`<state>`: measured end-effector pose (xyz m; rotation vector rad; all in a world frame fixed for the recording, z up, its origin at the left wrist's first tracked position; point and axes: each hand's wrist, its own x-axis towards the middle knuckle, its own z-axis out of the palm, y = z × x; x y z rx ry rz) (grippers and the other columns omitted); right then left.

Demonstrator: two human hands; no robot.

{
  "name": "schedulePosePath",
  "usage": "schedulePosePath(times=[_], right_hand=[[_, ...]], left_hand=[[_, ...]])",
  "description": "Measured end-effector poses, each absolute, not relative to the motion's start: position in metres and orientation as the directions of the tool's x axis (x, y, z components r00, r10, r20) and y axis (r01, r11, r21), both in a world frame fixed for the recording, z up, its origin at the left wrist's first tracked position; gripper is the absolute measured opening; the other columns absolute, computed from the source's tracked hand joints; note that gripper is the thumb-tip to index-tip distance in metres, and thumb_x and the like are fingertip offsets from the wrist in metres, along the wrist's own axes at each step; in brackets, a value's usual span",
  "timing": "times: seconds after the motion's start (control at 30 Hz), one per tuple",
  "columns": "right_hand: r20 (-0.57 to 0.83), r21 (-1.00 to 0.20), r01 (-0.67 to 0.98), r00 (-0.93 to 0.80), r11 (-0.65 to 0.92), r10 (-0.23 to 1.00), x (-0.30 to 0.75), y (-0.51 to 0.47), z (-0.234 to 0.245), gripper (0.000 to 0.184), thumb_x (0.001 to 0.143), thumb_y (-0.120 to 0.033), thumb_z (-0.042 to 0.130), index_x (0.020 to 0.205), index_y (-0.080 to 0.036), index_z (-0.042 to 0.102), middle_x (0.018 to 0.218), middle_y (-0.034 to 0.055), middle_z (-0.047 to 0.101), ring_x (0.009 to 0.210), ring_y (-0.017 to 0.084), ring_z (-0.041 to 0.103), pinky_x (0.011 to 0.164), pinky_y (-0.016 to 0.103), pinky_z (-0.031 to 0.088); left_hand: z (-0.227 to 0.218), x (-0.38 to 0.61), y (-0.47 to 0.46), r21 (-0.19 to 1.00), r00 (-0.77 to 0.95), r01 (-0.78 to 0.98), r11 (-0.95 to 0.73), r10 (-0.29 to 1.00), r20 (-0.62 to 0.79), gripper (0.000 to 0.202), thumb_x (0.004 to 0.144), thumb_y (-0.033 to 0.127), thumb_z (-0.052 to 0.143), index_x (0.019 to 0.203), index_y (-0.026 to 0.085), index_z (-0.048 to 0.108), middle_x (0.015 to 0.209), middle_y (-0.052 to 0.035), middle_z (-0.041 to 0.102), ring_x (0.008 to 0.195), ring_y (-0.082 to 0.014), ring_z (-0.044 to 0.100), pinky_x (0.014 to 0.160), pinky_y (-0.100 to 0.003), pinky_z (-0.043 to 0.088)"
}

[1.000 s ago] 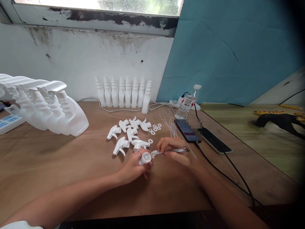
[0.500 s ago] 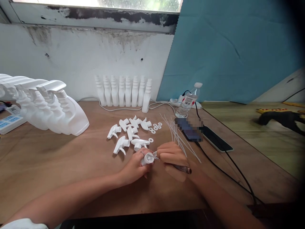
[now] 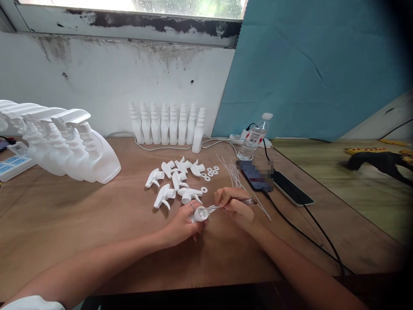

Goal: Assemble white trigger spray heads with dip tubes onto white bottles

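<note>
My left hand (image 3: 180, 224) is closed round a white spray trigger head (image 3: 199, 213), its round collar facing up. My right hand (image 3: 234, 204) pinches a clear pen-like tool (image 3: 243, 200), whose tip lies at the collar of that head. Just beyond my hands lies a heap of several white trigger heads (image 3: 172, 181) with small white washers (image 3: 209, 173) beside them. A bundle of thin white dip tubes (image 3: 237, 178) lies to the right of the washers.
A row of white bottles (image 3: 167, 125) stands at the wall. Larger white spray bottles (image 3: 61, 146) lie at the left by a power strip (image 3: 13, 161). A water bottle (image 3: 253, 137), two phones (image 3: 277, 183) and black cables (image 3: 309, 239) are at the right.
My right hand dipped with the tool pointing down and right, then came back up so the tool lies level again with its tip at the trigger head. My left hand stayed put.
</note>
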<state>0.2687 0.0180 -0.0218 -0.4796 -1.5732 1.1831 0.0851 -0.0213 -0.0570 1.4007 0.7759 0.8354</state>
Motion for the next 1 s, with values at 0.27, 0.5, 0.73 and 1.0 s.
schedulePosePath(times=[0.27,0.5,0.73,1.0], right_hand=[[0.322,-0.932,-0.289,-0.393,0.217,0.861,0.271,0.022,-0.017,0.009,0.057,-0.014,0.048,0.052,-0.018,0.054,0.049,0.0005,0.052,0.04,0.011,0.034,0.039,0.024,0.02],[0.351,-0.931,-0.247,-0.414,0.268,0.84,0.27,0.021,-0.01,0.011,0.056,-0.013,0.047,0.048,-0.017,0.054,0.048,0.0004,0.051,0.044,0.012,0.039,0.043,0.024,0.024],[0.101,-0.942,-0.33,-0.442,-0.057,0.891,0.268,0.025,-0.011,0.008,0.05,-0.014,0.046,0.046,-0.017,0.052,0.044,0.0006,0.05,0.034,0.01,0.036,0.033,0.021,0.011],[-0.005,-0.902,-0.393,-0.398,-0.176,0.917,0.265,0.029,-0.017,0.006,0.052,-0.015,0.047,0.048,-0.017,0.051,0.042,0.0005,0.05,0.031,0.01,0.039,0.03,0.02,0.008]], left_hand=[[-0.054,0.084,-0.023,0.997,0.555,0.012,-0.073,0.83,0.053,0.011,0.077,0.019,0.062,0.086,0.015,0.056,0.096,-0.0029,0.045,0.062,-0.0068,0.049,0.041,-0.015,0.046],[-0.053,0.084,-0.023,0.992,0.563,0.032,-0.121,0.822,0.082,0.011,0.077,0.021,0.063,0.083,0.016,0.055,0.096,-0.0044,0.045,0.068,-0.0104,0.05,0.04,-0.015,0.045],[-0.052,0.084,-0.022,0.993,0.573,0.03,-0.112,0.816,0.075,0.016,0.078,0.024,0.064,0.09,0.016,0.058,0.098,-0.0048,0.046,0.067,-0.0102,0.051,0.04,-0.016,0.045],[-0.055,0.083,-0.022,1.0,0.555,-0.008,-0.013,0.832,0.015,0.021,0.08,0.031,0.065,0.088,0.015,0.054,0.093,-0.0024,0.046,0.059,-0.0073,0.052,0.042,-0.019,0.046]])
